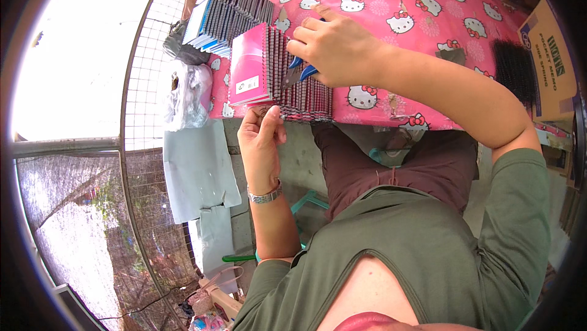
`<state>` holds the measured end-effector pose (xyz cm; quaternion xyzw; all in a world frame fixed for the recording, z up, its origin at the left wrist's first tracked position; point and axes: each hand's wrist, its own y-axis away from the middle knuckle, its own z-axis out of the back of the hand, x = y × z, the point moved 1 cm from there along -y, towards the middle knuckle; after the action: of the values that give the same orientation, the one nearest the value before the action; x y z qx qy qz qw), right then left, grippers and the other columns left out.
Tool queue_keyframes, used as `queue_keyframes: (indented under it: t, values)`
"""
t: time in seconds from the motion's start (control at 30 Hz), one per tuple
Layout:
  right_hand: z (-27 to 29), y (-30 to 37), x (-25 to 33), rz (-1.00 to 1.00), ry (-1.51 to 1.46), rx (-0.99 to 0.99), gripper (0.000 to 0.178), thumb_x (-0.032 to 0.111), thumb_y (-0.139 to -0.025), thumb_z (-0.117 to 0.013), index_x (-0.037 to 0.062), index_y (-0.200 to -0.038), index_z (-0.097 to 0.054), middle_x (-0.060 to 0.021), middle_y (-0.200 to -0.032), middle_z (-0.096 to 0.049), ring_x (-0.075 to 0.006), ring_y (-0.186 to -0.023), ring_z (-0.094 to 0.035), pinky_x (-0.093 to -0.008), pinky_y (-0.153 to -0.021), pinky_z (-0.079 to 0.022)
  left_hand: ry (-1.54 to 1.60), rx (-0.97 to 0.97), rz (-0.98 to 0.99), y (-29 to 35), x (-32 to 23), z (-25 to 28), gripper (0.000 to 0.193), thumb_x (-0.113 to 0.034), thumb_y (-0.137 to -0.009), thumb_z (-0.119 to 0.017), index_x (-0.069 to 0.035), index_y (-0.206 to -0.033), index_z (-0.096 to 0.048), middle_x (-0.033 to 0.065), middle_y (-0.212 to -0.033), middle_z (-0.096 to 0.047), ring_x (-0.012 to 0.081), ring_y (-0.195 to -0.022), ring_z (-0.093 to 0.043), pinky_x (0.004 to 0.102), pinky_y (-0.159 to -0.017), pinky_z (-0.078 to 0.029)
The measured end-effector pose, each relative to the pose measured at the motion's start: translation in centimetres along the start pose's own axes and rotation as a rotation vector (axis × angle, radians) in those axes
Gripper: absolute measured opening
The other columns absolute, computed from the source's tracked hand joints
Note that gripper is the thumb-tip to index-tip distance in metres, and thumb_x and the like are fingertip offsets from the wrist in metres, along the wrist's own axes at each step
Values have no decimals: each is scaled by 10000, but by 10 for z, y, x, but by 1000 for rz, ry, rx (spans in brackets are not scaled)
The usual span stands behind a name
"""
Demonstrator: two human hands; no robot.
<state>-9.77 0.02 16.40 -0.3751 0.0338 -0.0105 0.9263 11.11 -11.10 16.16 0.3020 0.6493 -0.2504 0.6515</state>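
A row of pink spiral notebooks (249, 65) lies overlapped at the table's near edge, their dark wire coils stacked toward the right. My right hand (339, 49) is closed around blue-handled pliers (307, 73), whose metal jaws point down-left at the coils. At the lower corner of the front notebook is my left hand (262, 132), thumb and fingers bent together on its edge. Part of that grip is hidden by the fingers. Behind the pink row stands a second batch of spiral notebooks (211, 22) with blue covers.
A pink patterned cloth (361, 22) covers the table. Cardboard boxes (550, 62) stand at the right, beside a pile of black wire coils (512, 71). Clear plastic bags (186, 95) hang at the left table edge, near a wire-mesh screen (143, 55).
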Motion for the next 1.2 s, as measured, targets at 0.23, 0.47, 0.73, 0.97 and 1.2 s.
queue_keyframes:
  t: [0.23,0.47,0.73,0.97,1.2]
  values:
    - [6,-17,11,-66,6,383,136,156,-743,-673,80,-852,-648,-69,-799,-659,-231,-829,-666,-379,-776,-512,-168,-17,-43,1,-4,-5,82,-87,-915,-682,-32,-943,-627,-10,-729,-588,72,-567,-472,209,-520,-353]
    - [-6,3,8,-112,-54,174,145,153,-736,-672,79,-856,-637,-68,-822,-655,-244,-875,-667,-396,-794,-506,25,4,8,0,4,4,83,-101,-927,-650,-40,-917,-595,11,-754,-586,85,-558,-480,219,-511,-363]
    - [-12,4,14,-47,-73,79,203,149,-691,-697,85,-871,-630,-59,-867,-645,-235,-913,-652,-407,-812,-495,71,-4,64,-6,13,3,73,-108,-936,-631,-44,-938,-596,12,-755,-573,85,-576,-466,233,-531,-377]
    - [-10,1,16,-136,-94,363,81,132,-758,-640,72,-813,-638,-67,-793,-656,-239,-826,-663,-396,-773,-504,-51,-36,31,-3,14,2,47,-71,-923,-648,-37,-930,-617,8,-731,-587,79,-542,-471,228,-499,-358]
    - [-14,22,13,-85,-55,118,286,190,-704,-724,82,-950,-625,-82,-926,-633,-261,-943,-645,-487,-1002,-460,82,-94,11,2,17,-4,64,-88,-930,-650,-34,-933,-615,1,-708,-578,88,-525,-463,235,-492,-352]
